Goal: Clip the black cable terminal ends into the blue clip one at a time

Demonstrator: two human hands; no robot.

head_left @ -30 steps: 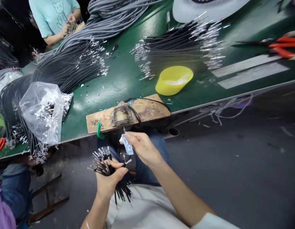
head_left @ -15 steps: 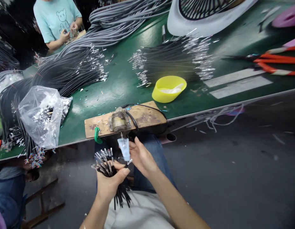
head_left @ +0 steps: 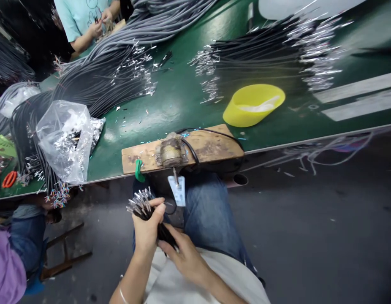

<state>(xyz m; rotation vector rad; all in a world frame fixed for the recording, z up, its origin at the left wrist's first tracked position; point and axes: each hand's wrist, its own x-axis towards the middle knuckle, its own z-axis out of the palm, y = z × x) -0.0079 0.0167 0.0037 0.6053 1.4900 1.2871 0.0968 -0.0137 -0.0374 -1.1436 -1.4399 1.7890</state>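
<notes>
A bundle of short black cables (head_left: 166,237) with silvery ends pointing up and away is in my left hand (head_left: 147,230), whose fingers are wrapped round it just below those ends. Lower down, my right hand (head_left: 184,255) closes on the same bundle, thumb and fingers along its sides. Just beyond my hands a pale blue clip (head_left: 179,192) hangs on the shaft of a small motor (head_left: 170,152), touched by neither hand. The motor sits on a wooden board (head_left: 211,145) at the table's front edge.
A green clamp (head_left: 139,170) grips the board's left part. On the green table (head_left: 135,131) are a yellow dish (head_left: 246,109), black cables with silvery ends (head_left: 255,55), a plastic bag (head_left: 64,143) and long grey cables (head_left: 157,29). A co-worker (head_left: 84,21) sits across; another person's purple sleeve (head_left: 7,264) is at left.
My right hand has moved from beside the blue clip down to the lower part of the cable bundle. My left hand keeps its hold. The view has shifted.
</notes>
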